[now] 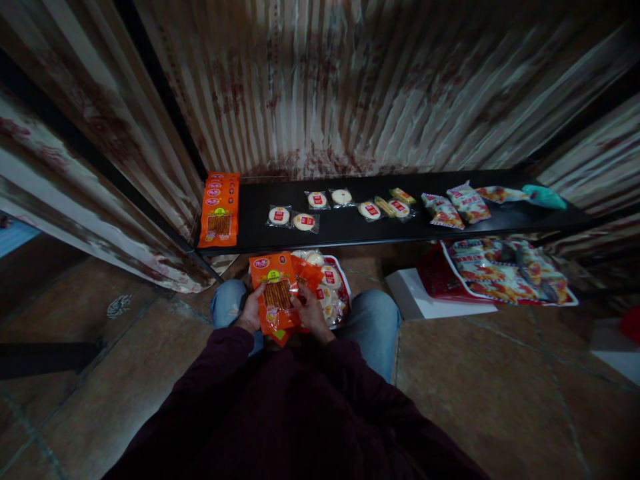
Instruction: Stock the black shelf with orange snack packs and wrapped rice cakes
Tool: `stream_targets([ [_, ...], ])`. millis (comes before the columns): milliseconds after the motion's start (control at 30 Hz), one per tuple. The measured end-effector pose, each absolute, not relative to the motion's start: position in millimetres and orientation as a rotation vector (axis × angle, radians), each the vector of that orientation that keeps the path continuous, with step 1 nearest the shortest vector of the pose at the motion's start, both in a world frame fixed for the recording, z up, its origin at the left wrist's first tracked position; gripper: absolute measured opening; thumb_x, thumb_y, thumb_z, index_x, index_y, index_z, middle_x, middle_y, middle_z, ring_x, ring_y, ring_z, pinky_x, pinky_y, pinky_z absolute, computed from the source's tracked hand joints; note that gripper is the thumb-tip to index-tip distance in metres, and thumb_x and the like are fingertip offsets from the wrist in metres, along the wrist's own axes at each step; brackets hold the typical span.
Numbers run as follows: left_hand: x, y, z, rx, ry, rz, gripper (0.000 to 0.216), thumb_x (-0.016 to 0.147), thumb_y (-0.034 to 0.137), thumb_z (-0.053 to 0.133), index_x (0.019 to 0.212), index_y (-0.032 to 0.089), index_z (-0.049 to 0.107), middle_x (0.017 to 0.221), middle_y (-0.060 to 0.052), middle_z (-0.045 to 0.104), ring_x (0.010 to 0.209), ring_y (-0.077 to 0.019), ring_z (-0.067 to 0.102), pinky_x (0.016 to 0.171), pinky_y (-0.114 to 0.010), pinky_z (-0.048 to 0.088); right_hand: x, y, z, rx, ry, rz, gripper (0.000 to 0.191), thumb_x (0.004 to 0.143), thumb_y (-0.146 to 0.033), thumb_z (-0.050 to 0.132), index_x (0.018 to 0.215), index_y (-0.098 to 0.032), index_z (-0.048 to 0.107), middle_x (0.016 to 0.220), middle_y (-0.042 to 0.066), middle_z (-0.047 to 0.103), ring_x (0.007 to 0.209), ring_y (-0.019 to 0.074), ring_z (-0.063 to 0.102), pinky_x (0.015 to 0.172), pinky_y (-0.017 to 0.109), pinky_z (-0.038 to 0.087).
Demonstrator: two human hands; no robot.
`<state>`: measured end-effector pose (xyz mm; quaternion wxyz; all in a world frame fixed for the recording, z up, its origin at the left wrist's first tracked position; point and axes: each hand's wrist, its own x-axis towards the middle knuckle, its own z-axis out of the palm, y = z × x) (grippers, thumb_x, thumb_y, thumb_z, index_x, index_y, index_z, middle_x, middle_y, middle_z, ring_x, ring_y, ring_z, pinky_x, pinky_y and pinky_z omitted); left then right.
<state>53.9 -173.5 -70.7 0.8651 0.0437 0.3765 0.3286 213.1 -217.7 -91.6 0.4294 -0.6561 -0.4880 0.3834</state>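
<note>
Black and long, the flat shelf [340, 228] spans twelve o'clock; its nine-o'clock end already bears overlapping orange plastic packets [219, 217], while round white cakes in clear wrappers [279, 215] lie along its middle. The white-rimmed plastic basket [346, 280] at six o'clock, between denim-covered knees [374, 327], holds more such cakes, seemingly the remainder. One windowed orange packet showing brown sticks [275, 295] is over its nine-o'clock side, not yet shelved. The left hand [252, 311] pinches this packet's left edge; the right hand [313, 313] closes on its right edge, though whether it also grips the orange packets fanned behind [309, 273], I cannot tell.

Head-height view, forward and down
</note>
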Motion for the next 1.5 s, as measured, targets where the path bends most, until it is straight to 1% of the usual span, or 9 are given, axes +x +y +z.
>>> stream_targets([
  [100, 53.3, -173.1, -71.3, 0.093, 0.774, 0.696, 0.05, 0.08, 0.047, 0.058, 0.115, 0.012, 0.061, 0.1, -0.014, 0.071, 0.098, -0.0312, 0.066, 0.087, -0.047, 0.05, 213.4, -215.8, -93.9, -1.577, -1.112, 1.086, 0.033, 0.077, -0.038, 0.052, 0.102, -0.02, 0.062, 0.096, 0.006, 0.069, 0.086, 0.0209, 0.063, 0.081, 0.037, 0.052],
  [200, 53.2, -173.2, -70.4, 0.097, 0.764, 0.717, 0.044, 0.08, 0.04, 0.059, 0.115, 0.013, 0.061, 0.1, -0.013, 0.071, 0.099, -0.0303, 0.066, 0.089, -0.046, 0.05, 213.1, -215.7, -93.7, -1.581, -1.047, 1.081, 0.027, 0.076, -0.04, 0.051, 0.091, -0.02, 0.061, 0.087, 0.004, 0.068, 0.081, 0.0196, 0.061, 0.077, 0.034, 0.051],
  [367, 52.1, -174.0, -71.3, 0.119, 0.754, 0.702, 0.037, 0.075, 0.02, 0.059, 0.11, 0.011, 0.062, 0.097, -0.013, 0.071, 0.098, -0.0294, 0.066, 0.091, -0.047, 0.049, 215.2, -217.1, -91.4, -1.575, -0.965, 1.041, 0.03, 0.076, -0.041, 0.051, 0.094, -0.018, 0.06, 0.087, 0.005, 0.066, 0.08, 0.0195, 0.06, 0.073, 0.032, 0.05],
  [500, 51.4, -176.0, -73.1, 0.199, 0.765, 0.74, 0.042, 0.063, 0.005, 0.058, 0.104, 0.011, 0.064, 0.09, -0.01, 0.072, 0.094, -0.0274, 0.067, 0.091, -0.046, 0.05, 217.0, -217.8, -89.5, -1.585, -0.964, 0.996, 0.032, 0.077, -0.044, 0.05, 0.094, -0.019, 0.06, 0.088, 0.004, 0.066, 0.08, 0.0196, 0.059, 0.074, 0.033, 0.05],
  [600, 51.6, -177.4, -73.6, 0.266, 0.781, 0.777, 0.045, 0.058, 0.0, 0.058, 0.1, 0.014, 0.065, 0.088, -0.006, 0.072, 0.093, -0.0257, 0.068, 0.09, -0.044, 0.051, 217.4, -217.6, -87.6, -1.578, -0.959, 0.999, 0.033, 0.076, -0.045, 0.05, 0.095, -0.02, 0.06, 0.089, 0.004, 0.066, 0.08, 0.0197, 0.059, 0.075, 0.034, 0.05],
  [867, 51.2, -176.5, -78.8, 0.299, 0.78, 0.79, 0.031, 0.059, 0.002, 0.065, 0.088, 0.012, 0.066, 0.083, -0.008, 0.071, 0.096, -0.0277, 0.067, 0.09, -0.043, 0.05, 217.6, -213.8, -82.2, -1.575, -0.95, 1.027, 0.036, 0.078, -0.05, 0.048, 0.095, -0.021, 0.061, 0.09, 0.005, 0.067, 0.079, 0.0195, 0.06, 0.071, 0.031, 0.05],
  [1067, 49.4, -173.6, -75.1, 0.309, 0.816, 0.828, 0.032, 0.06, 0.006, 0.072, 0.091, 0.013, 0.066, 0.083, -0.008, 0.072, 0.094, -0.0269, 0.068, 0.087, -0.041, 0.052, 213.4, -212.5, -75.6, -1.56, -0.922, 1.003, 0.032, 0.078, -0.047, 0.049, 0.092, -0.02, 0.061, 0.087, 0.004, 0.068, 0.079, 0.0199, 0.061, 0.074, 0.033, 0.051],
  [1233, 45.4, -165.4, -66.8, 0.329, 0.815, 0.877, 0.033, 0.061, 0.011, 0.076, 0.093, 0.014, 0.066, 0.087, -0.008, 0.072, 0.096, -0.027, 0.067, 0.088, -0.04, 0.051, 209.4, -206.7, -67.6, -1.487, -0.942, 1.042, 0.035, 0.077, -0.047, 0.053, 0.097, -0.021, 0.063, 0.096, 0.006, 0.07, 0.086, 0.0217, 0.063, 0.08, 0.037, 0.052],
  [1500, 31.4, -149.3, -57.9, 0.349, 0.848, 0.923, 0.027, 0.066, 0.015, 0.075, 0.092, 0.017, 0.067, 0.085, -0.006, 0.072, 0.097, -0.0248, 0.066, 0.088, -0.036, 0.051, 195.9, -191.5, -57.0, -1.421, -0.987, 1.089, 0.039, 0.078, -0.048, 0.055, 0.105, -0.021, 0.063, 0.102, 0.008, 0.07, 0.091, 0.0234, 0.064, 0.081, 0.039, 0.053],
])
